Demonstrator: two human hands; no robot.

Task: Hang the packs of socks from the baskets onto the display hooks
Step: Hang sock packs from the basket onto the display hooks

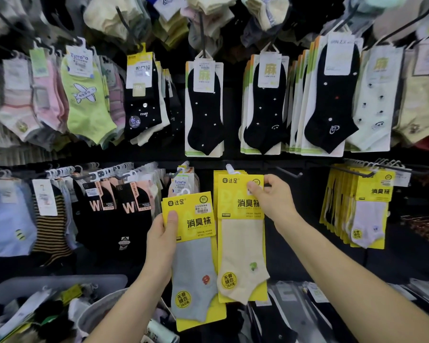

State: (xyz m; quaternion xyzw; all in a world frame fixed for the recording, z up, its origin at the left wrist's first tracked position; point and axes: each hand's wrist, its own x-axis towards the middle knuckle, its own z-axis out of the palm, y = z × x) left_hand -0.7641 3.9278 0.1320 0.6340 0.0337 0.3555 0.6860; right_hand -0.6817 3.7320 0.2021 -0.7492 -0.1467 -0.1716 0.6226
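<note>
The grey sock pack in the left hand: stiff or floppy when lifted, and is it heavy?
Probably stiff: the grey sock pack hangs flat on its yellow backing card though the left hand grips only its upper side. Likely light, since one hand holds it. Its white hanger loop looks thin, perhaps bendable.

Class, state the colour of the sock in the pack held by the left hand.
The sock is grey; the head view shows it.

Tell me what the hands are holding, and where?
The left hand grips the grey sock pack by the left edge of its yellow card. The right hand pinches the cream sock pack at its card's top right corner.
</note>
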